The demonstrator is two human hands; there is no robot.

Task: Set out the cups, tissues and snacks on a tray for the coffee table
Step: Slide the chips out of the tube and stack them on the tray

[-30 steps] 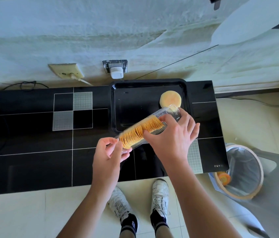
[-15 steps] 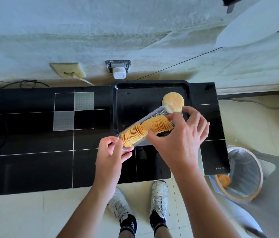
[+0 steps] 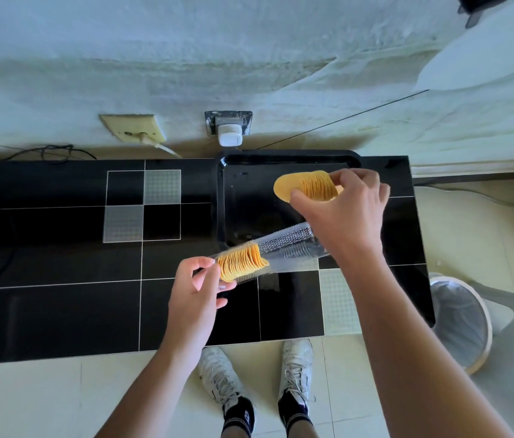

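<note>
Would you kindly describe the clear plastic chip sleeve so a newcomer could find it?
Start at the black tray against the wall. Across its near edge lies the clear plastic sleeve, pinched by the left hand. It alone is transparent.

A glossy black tiled worktop (image 3: 59, 311) with a few grey squares stands against a rough whitewashed wall (image 3: 186, 58) bearing a cream socket (image 3: 132, 129) and a white plug (image 3: 229, 135), above pale floor tiles (image 3: 28, 403) and a lined bin (image 3: 461, 320).
</note>
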